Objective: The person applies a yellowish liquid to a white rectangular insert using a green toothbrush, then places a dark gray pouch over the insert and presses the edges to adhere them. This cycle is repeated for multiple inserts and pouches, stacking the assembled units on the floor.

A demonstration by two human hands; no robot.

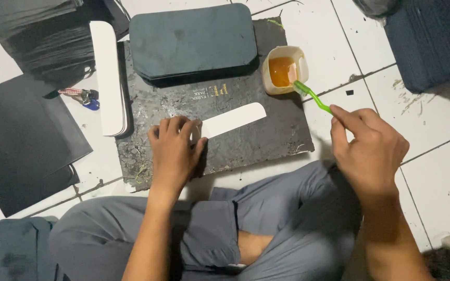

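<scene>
In the head view, a person sits cross-legged on a white tiled floor (433, 156) with a dark work board (266, 135) laid in front of the knees. The left hand (175, 151) lies flat, fingers together, pressing down the near end of a white card strip (234, 119) that rests at a slant on the board; it pins the strip rather than grips it. The right hand (371, 148) is closed in a pinch on the handle of a green brush (313, 96), whose head dips at the rim of a small cream cup of amber glue (283, 70) standing on the board's far right corner. Behind the strip sits a stack of dark rounded pads (194, 41), and a pile of white strips (108, 78) lies along the board's left edge, with keys (82, 97) just beside it. To do this dipping well, it seems wise to load the bristles lightly and wipe the excess on the cup's rim, so no drops fall on the way to the strip. The left hand should stay firm and clear of the area to be coated, since the strip is light and would likely slide under a stroke. Strokes running away from the pinned end should keep it flat.
</scene>
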